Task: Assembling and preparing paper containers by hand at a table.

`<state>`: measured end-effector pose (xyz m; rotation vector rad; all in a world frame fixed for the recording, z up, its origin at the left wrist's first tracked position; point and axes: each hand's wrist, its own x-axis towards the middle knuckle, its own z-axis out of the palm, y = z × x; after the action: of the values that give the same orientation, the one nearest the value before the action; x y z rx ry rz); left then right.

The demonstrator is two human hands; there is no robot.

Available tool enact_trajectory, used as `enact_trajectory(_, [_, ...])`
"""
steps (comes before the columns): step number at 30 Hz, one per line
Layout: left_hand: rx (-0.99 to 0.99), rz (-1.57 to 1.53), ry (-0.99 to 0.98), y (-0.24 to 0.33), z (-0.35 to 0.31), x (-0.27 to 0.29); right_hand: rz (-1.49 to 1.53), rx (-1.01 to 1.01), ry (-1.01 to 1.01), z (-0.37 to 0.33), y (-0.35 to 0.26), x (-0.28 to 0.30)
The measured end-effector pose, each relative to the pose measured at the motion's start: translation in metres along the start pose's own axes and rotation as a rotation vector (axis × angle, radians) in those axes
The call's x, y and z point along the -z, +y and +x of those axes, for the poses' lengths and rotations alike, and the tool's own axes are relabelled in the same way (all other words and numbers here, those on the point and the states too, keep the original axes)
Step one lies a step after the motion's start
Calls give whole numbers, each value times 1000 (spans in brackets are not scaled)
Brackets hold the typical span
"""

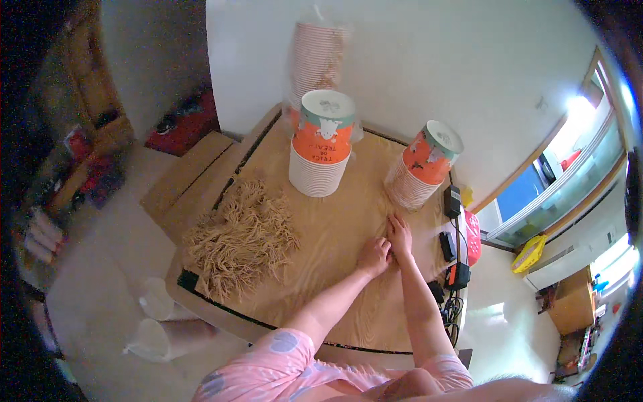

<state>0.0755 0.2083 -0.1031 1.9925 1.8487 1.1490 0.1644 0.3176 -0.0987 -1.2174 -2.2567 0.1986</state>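
Observation:
My left hand (376,257) rests on the brown wood-grain tabletop (335,268) with its fingers curled in against my right hand; anything between them is hidden. My right hand (400,237) lies beside it, fingers stretched forward and flat toward the base of a stack of upside-down paper buckets (418,167). The top bucket there is orange and teal, with white rims stacked below it. Left of that stands a second upside-down bucket stack (323,144) with a similar print. A loose heap of thin brown twisted cords (244,241) covers the table's left side.
A tall plastic-wrapped bucket stack (316,60) stands at the back by the wall. Along the right edge lie black power adapters (453,201), tangled cables (453,311) and a red plastic basket (473,238). Cardboard (184,177) and wrapped stacks (161,335) are on the left floor.

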Motion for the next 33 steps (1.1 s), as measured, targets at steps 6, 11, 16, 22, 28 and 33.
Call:
enact_trajectory(6, [-12,-64,102,-7,-1,-16,-42,56,30,6,0,0])
enact_trajectory(11, [24,-66,83,-11,-1,-23,-161,77,46,8,6,-12])
enact_trajectory(16, [63,-112,122,-16,-8,-30,-189,61,-48,6,2,-12])
enact_trajectory(22, [-35,-118,105,-13,-4,-21,-180,59,5,8,7,-14])
enact_trajectory(28, [-59,-100,170,-5,-15,-11,-263,113,80,1,4,-20])
enact_trajectory(33, [-12,-101,17,-7,-8,0,-233,-37,-109,13,-15,-6])
